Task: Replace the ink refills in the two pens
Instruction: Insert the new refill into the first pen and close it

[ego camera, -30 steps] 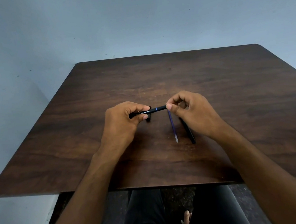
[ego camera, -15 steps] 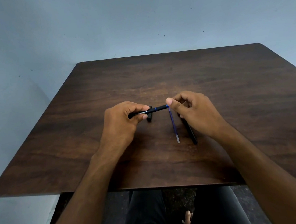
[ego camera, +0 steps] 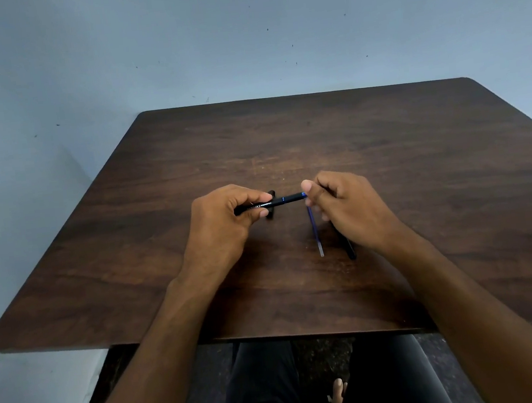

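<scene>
My left hand [ego camera: 221, 225] grips a black pen [ego camera: 278, 201] with a blue ring, held level above the dark wooden table [ego camera: 284, 140]. My right hand [ego camera: 347, 206] pinches the pen's right end between thumb and fingers. A thin blue ink refill [ego camera: 314, 229] with a clear end lies on the table below that end, pointing toward me. A second black pen [ego camera: 348, 246] lies beside it, mostly hidden under my right hand. A small black piece [ego camera: 272, 215], perhaps a cap, pokes out behind my left hand's fingers.
The table meets a blue-grey wall [ego camera: 241, 39] at its far edge and a wall on the left. Its near edge [ego camera: 304, 331] runs above my dark-trousered legs [ego camera: 264, 388].
My right hand's fingers shifted slightly at the pen's right end. The pen stayed level in my left hand, and the refill and second pen on the table did not move.
</scene>
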Demonstrator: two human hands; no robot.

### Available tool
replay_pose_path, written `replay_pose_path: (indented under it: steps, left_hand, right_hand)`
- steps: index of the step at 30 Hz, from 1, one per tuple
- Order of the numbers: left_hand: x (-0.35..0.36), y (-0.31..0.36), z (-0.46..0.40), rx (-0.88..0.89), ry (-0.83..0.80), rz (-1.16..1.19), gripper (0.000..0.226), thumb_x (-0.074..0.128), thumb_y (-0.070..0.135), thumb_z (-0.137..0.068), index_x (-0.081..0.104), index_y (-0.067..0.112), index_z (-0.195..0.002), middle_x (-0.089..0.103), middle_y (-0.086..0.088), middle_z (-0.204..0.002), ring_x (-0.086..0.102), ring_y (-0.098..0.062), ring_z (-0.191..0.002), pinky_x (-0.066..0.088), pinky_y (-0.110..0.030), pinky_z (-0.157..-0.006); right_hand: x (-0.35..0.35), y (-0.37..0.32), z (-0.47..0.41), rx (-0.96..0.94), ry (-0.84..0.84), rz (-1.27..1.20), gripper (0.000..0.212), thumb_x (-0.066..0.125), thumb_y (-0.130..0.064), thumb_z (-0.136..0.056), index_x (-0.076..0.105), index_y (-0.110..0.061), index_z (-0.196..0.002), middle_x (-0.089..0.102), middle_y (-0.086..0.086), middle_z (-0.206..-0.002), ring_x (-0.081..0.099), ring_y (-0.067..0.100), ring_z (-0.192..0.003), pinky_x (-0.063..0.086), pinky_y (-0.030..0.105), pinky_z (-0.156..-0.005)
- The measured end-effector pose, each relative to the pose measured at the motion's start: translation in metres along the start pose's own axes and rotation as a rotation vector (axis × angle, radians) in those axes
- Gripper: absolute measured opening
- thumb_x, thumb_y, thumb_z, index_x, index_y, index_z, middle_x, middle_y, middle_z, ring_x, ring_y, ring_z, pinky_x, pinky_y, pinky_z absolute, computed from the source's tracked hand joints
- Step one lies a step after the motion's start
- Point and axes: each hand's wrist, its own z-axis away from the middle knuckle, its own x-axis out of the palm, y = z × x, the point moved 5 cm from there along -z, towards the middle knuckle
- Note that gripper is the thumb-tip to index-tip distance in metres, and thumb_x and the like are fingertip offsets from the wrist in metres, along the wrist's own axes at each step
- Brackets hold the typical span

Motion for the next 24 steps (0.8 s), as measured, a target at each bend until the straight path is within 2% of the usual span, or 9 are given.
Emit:
replay_pose_path:
  steps: [3,5,7,13,16,19,20,23,24]
  left_hand:
    - [-0.0027,-0.0017,0.0003,0.0,0.006,-0.004,0.026,0.082,0.003,-0.074,0.079,0.016,-0.097,0.074,0.007,-0.092,0.067,-0.002,-0.086,0.05,-0.011,-0.08]
    - [-0.0025,-0.002,0.0,0.002,0.009,-0.001,0.026,0.083,0.003,-0.074,0.079,0.016,-0.096,0.074,0.007,-0.091,0.066,-0.002,-0.085,0.049,-0.009,-0.079]
    - [-0.0017,-0.0016,-0.0003,0.004,0.011,0.002,0.026,0.083,0.003,-0.073,0.08,0.016,-0.095,0.075,0.007,-0.09,0.066,-0.002,-0.086,0.047,-0.007,-0.078]
    - [-0.0007,0.0,0.0005,0.011,-0.002,0.008,0.027,0.083,0.002,-0.074,0.079,0.015,-0.097,0.074,0.006,-0.091,0.067,-0.003,-0.086,0.051,-0.014,-0.081]
    - [-0.0012,-0.0004,0.0011,0.016,-0.005,0.004,0.026,0.081,0.004,-0.075,0.078,0.016,-0.098,0.074,0.007,-0.093,0.067,-0.002,-0.088,0.052,-0.017,-0.082]
    - [-0.0029,-0.0007,0.0018,0.018,0.009,0.012,0.027,0.081,0.003,-0.076,0.078,0.016,-0.099,0.074,0.007,-0.093,0.067,-0.002,-0.088,0.051,-0.014,-0.081]
    - [-0.003,-0.0002,0.0018,0.025,0.01,0.019,0.028,0.081,0.002,-0.075,0.079,0.015,-0.1,0.074,0.006,-0.093,0.067,-0.003,-0.087,0.051,-0.015,-0.081]
    - [-0.0015,0.0019,0.0011,0.053,-0.002,0.033,0.029,0.081,0.0,-0.074,0.079,0.011,-0.101,0.075,0.001,-0.091,0.068,-0.01,-0.085,0.053,-0.02,-0.08]
    - [-0.0014,0.0023,0.0009,0.053,-0.004,0.034,0.029,0.081,-0.001,-0.074,0.079,0.011,-0.1,0.075,0.0,-0.091,0.068,-0.01,-0.085,0.053,-0.019,-0.079]
  right_hand:
    - [-0.001,0.0019,0.0001,-0.016,-0.002,-0.015,0.018,0.056,-0.043,-0.097,0.061,-0.033,-0.083,0.066,-0.009,-0.076,0.061,0.003,-0.068,0.047,0.015,-0.058]
    - [-0.0005,0.0038,0.0001,-0.027,-0.018,-0.021,0.008,0.062,-0.034,-0.096,0.062,-0.032,-0.089,0.062,-0.013,-0.078,0.056,-0.006,-0.068,0.043,0.012,-0.059]
    - [0.0,0.0029,0.0003,-0.042,-0.03,0.012,0.01,0.061,-0.029,-0.097,0.06,-0.031,-0.088,0.059,-0.014,-0.077,0.054,-0.006,-0.067,0.039,0.011,-0.058]
    - [-0.0008,-0.0033,-0.0002,-0.055,-0.058,0.061,0.025,0.052,-0.031,-0.102,0.056,-0.029,-0.077,0.056,-0.008,-0.07,0.051,0.007,-0.064,0.038,0.022,-0.059]
    - [-0.0026,-0.0014,0.0005,-0.045,-0.04,0.057,0.027,0.053,-0.036,-0.101,0.063,-0.023,-0.08,0.058,-0.008,-0.066,0.05,0.004,-0.058,0.037,0.017,-0.055]
    - [-0.0041,-0.0009,0.0008,-0.057,-0.035,0.035,0.017,0.057,-0.036,-0.099,0.063,-0.03,-0.084,0.059,-0.011,-0.07,0.054,0.0,-0.062,0.039,0.011,-0.056]
    - [-0.0041,-0.0003,0.001,-0.059,-0.034,0.017,0.015,0.059,-0.033,-0.098,0.06,-0.032,-0.083,0.06,-0.01,-0.072,0.056,0.002,-0.064,0.039,0.013,-0.057]
    - [-0.0038,0.0002,0.0016,-0.085,-0.022,-0.001,0.018,0.06,-0.025,-0.098,0.057,-0.027,-0.081,0.059,-0.003,-0.072,0.056,0.016,-0.067,0.044,0.03,-0.062]
    - [-0.0036,-0.0009,0.0017,-0.096,-0.027,0.0,0.018,0.059,-0.023,-0.099,0.057,-0.026,-0.081,0.057,-0.004,-0.072,0.053,0.015,-0.066,0.044,0.03,-0.062]
